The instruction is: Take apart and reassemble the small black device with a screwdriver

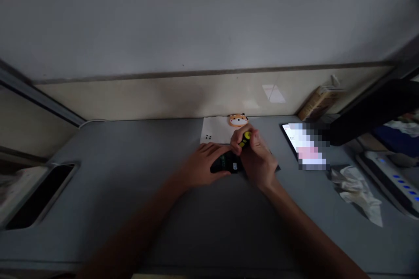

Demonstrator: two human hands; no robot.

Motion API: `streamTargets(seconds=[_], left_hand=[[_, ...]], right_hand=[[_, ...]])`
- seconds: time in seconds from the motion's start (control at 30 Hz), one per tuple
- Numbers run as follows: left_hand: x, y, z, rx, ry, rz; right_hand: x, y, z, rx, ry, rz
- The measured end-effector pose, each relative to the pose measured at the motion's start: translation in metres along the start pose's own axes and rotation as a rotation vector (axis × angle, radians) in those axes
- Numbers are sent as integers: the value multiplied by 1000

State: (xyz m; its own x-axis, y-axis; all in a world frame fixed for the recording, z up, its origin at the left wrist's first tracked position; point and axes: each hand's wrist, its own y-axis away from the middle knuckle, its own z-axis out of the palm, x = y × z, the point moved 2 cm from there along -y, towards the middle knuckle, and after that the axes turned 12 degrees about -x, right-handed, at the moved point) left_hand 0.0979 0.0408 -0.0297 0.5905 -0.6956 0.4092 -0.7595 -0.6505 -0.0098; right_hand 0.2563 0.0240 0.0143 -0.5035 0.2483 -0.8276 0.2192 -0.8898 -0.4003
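Note:
My left hand (203,166) lies over a black rectangular case (225,164) with a small white label, its fingers curled onto the case's near side. My right hand (255,159) grips a black-and-yellow tool handle (246,138) just above the case, and the fingers hide the tool's tip. Under the case's far end lies a white paper sheet (213,130) with small black marks. A flat dark mat (273,166) shows beneath my right hand. Behind the hands stands an orange cartoon-dog figure (238,120).
A smartphone (303,146) with a blurred screen lies right of my hands. Further right are crumpled tissue (356,192), a power strip with blue lights (389,178), and a cardboard box (321,102) against the wall. A dark slot (41,196) cuts the grey desk (114,196) at left.

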Motion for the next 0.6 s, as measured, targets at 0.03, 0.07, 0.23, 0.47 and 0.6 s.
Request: streamTargets(seconds=[0.03,0.07,0.23,0.47,0.6], left_hand=[[0,0,0,-5,3,-1],[0,0,-1,-10,8,0],[2,0,-2,-9,22,7],[5,0,-3,8,28,-10],[6,0,-4,-1,23,-8]], right_hand=[[0,0,1,-6,-6,4],[0,0,1,-10,-7,8],[-3,-1,-1,10,55,5],[2,0,2,-10,17,-4],[3,1,1,-6,50,-10]])
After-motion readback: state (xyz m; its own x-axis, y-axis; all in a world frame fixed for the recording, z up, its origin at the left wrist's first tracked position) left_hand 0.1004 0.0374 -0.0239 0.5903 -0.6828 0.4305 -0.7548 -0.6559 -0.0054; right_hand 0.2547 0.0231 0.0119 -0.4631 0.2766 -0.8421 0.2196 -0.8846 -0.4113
